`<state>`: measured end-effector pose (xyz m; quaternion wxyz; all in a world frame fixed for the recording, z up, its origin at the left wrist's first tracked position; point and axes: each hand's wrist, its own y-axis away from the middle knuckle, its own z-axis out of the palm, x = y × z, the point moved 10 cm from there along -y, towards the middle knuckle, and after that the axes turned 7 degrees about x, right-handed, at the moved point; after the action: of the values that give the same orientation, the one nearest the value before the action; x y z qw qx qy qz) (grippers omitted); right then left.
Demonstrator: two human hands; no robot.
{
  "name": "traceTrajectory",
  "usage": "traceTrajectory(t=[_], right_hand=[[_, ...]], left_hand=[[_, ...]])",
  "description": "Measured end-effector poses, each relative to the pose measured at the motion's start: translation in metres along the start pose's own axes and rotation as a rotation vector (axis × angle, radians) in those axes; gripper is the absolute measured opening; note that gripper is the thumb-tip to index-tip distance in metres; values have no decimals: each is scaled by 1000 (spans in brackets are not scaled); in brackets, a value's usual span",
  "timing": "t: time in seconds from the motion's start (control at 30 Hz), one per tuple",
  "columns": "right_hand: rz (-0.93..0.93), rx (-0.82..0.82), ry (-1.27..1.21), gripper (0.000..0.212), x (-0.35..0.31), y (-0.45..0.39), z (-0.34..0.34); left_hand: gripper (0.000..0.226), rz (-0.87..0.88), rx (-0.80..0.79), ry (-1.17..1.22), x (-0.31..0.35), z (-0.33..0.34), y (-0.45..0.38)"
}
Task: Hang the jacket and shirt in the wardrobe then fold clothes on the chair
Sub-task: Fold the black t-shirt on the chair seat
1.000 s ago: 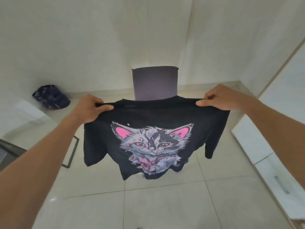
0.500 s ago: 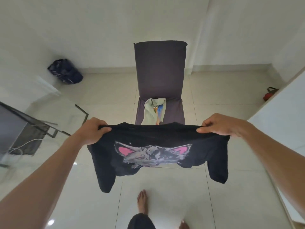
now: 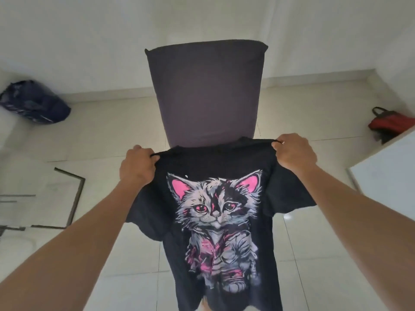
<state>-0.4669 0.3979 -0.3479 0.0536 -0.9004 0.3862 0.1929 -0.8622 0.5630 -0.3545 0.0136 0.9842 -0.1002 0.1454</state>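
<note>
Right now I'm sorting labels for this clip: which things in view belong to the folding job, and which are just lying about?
In the job:
- black cat T-shirt, held up by its shoulders
- left hand and right hand, gripping it
- chair, behind the shirt

Lying about:
- dark blue bag on the floor, left
- red bag, right
- white cabinet, right edge

view: one head camera only, so you have no second view to overlap | aim: forward and down past your outstretched forearms | nearest: left hand [image 3: 138, 166] and right hand [image 3: 294, 153], close to the lens at mid-frame | farther: chair [image 3: 205, 95] straight ahead | wide-angle: floor [image 3: 314, 254] lines bow at edges
</note>
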Motion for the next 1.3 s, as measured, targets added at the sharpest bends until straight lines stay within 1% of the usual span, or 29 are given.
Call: traceTrajectory(t=[0.07, 0.13, 0.2, 0.27, 0.4, 0.47, 0.53, 0.6, 0.67, 0.73, 0.8, 0.87, 0.97, 1.13, 1.2, 1.3], right_hand=[[94, -52, -75, 18, 1, -32, 52], [216, -104, -281, 15, 9, -53, 104], [333, -123, -442, 11, 20, -62, 143], [399, -116, -516, 10, 31, -75, 177], [439, -39, -589, 11, 44, -101, 221], [451, -64, -599, 35, 40, -96, 239], [416, -155, -616, 55, 27, -74, 255], [373, -228, -583, 62, 23, -50, 271], [311, -242, -508, 65, 24, -20, 280], [225, -190, -388, 61, 27, 13, 282], [163, -146, -279, 55, 30, 49, 281], [126, -150, -204, 54, 31, 89, 286], [140, -227, -166, 54, 27, 145, 291], [144, -372, -104, 59, 8, 215, 316], [167, -448, -96, 66, 3, 238, 337], [198, -492, -88, 81, -1, 263, 357]], left_hand=[[30, -33, 20, -82, -1, 36, -37], [30, -104, -2, -129, -9, 76, -65], [30, -192, -12, -114, -20, 111, -84], [31, -229, -15, -110, -28, 147, -101], [34, -282, -29, -29, -35, 191, -118], [35, -316, -54, 103, -39, 212, -116], [38, -318, -90, 227, -40, 232, -106], [35, -255, -106, 281, -37, 248, -91], [31, -139, -104, 240, -30, 257, -70], [27, 28, -102, 111, -21, 265, -44], [29, 201, -109, -48, -11, 271, -13], [36, 313, -151, -102, -6, 276, 18], [45, 392, -271, -104, -3, 279, 56], [62, 394, -559, -94, -22, 299, 88], [67, 452, -663, -120, -29, 309, 91], [71, 549, -706, -173, -32, 312, 91]])
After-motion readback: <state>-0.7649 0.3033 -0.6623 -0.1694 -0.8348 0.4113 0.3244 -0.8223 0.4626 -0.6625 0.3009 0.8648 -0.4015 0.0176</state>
